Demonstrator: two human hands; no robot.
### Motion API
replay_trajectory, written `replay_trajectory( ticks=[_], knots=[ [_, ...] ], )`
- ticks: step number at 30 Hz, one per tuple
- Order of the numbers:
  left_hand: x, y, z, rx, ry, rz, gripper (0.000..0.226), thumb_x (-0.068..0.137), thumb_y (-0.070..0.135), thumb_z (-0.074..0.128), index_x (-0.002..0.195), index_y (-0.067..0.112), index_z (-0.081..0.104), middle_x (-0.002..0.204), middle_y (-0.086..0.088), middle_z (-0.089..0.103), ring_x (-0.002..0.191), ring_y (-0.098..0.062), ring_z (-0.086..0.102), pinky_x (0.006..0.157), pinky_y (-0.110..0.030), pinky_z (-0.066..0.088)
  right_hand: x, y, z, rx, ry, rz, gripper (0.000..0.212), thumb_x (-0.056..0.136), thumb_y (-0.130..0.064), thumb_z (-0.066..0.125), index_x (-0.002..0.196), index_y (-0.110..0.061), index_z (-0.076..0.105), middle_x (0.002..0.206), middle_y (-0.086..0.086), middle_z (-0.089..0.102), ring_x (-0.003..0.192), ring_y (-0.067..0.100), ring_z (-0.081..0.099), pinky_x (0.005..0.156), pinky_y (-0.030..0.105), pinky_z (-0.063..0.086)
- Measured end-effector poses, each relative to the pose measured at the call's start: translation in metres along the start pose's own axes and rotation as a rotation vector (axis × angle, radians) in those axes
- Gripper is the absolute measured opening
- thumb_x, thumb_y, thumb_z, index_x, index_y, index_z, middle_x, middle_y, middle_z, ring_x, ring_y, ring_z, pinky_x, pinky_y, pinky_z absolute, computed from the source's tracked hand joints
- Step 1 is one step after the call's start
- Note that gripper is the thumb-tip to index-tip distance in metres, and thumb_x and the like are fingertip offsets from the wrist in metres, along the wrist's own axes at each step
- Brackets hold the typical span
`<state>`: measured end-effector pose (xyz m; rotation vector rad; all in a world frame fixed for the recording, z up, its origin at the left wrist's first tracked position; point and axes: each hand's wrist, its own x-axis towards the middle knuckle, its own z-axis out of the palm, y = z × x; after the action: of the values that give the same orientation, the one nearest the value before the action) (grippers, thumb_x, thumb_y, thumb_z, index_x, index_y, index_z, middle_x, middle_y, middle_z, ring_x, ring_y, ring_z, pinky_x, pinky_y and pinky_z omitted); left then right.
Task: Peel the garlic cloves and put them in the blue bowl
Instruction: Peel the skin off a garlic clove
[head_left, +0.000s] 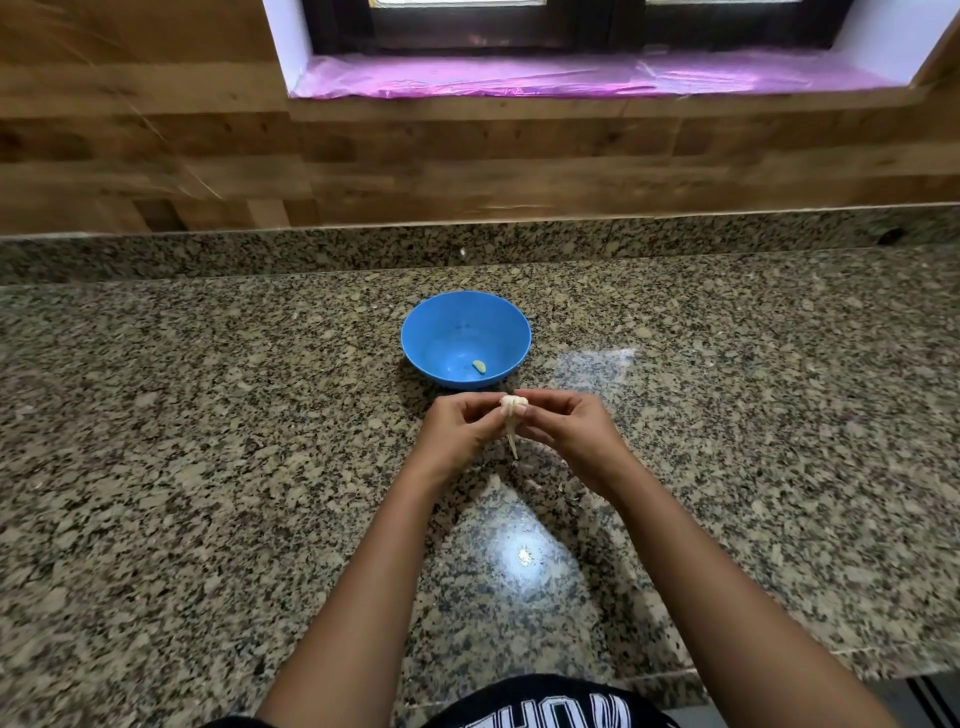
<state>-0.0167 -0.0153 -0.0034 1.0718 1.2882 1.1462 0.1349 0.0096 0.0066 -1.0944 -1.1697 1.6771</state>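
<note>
With the left hand (460, 428) and right hand (566, 426) both pinching the half-skinned garlic clove (513, 402) between them, just short of the blue bowl (415, 332) beyond, a hard tug on its dangling skin (511, 439) could shoot it onto the worktop (208, 415).

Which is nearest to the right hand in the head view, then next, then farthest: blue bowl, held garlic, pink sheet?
1. garlic, pinched between right hand and left hand.
2. blue bowl, just beyond the hands on the counter.
3. pink sheet, far back below the window.
</note>
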Motion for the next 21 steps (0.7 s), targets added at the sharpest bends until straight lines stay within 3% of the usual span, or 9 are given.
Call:
replay_trajectory(
  ticks=[3,6,10,14,17,21],
  knots=[
    [0.0,0.0,0.002,0.159,0.051,0.048,0.031,0.084,0.019,0.069,0.112,0.008,0.066,0.099,-0.005,0.071,0.093,-0.014,0.068,0.082,-0.028,0.056,0.0,-0.001,0.001,-0.075,0.015,-0.02,0.028,0.08,-0.006,0.069,0.107,0.002,0.066,0.098,0.015,0.071,0.092,0.024,0.069,0.083,0.031,0.056],
    [0.0,0.002,0.006,0.368,0.138,0.142,0.023,0.085,0.019,0.068,0.107,0.012,0.069,0.093,-0.001,0.072,0.086,-0.009,0.068,0.077,-0.023,0.056,-0.001,0.0,0.003,-0.1,0.0,-0.037,0.022,0.082,-0.005,0.067,0.104,-0.001,0.068,0.096,0.013,0.072,0.09,0.022,0.07,0.081,0.03,0.056],
    [0.005,-0.003,0.005,0.408,0.197,0.143,0.018,0.087,0.014,0.066,0.104,0.01,0.07,0.091,-0.004,0.072,0.083,-0.013,0.068,0.076,-0.027,0.056,-0.001,0.002,0.006,-0.064,-0.009,-0.016,0.021,0.084,-0.003,0.064,0.104,0.003,0.067,0.096,0.016,0.071,0.084,0.019,0.07,0.076,0.025,0.056],
    [0.006,-0.014,-0.003,0.123,0.227,-0.015,0.016,0.091,0.009,0.059,0.106,0.007,0.064,0.097,-0.013,0.07,0.086,-0.022,0.07,0.079,-0.036,0.057,0.003,0.006,0.003,-0.019,0.011,0.068,0.02,0.086,0.0,0.06,0.104,0.007,0.063,0.088,0.012,0.07,0.07,0.012,0.067,0.065,0.019,0.054],
    [0.003,-0.02,-0.008,-0.039,0.244,-0.11,0.016,0.092,0.004,0.055,0.107,0.004,0.062,0.094,-0.01,0.069,0.087,-0.017,0.066,0.079,-0.03,0.054,0.008,0.013,0.0,-0.085,0.026,0.15,0.022,0.088,-0.004,0.059,0.108,0.004,0.062,0.092,0.013,0.067,0.065,0.011,0.064,0.057,0.018,0.05],
    [-0.003,-0.024,-0.012,-0.211,0.257,-0.145,0.013,0.089,-0.001,0.057,0.098,0.003,0.066,0.089,-0.006,0.067,0.078,-0.014,0.063,0.07,-0.02,0.054,0.015,0.023,0.003,-0.29,0.025,0.176,0.02,0.092,-0.005,0.055,0.109,0.002,0.062,0.102,0.017,0.067,0.08,0.021,0.062,0.066,0.028,0.052]
  ],
)
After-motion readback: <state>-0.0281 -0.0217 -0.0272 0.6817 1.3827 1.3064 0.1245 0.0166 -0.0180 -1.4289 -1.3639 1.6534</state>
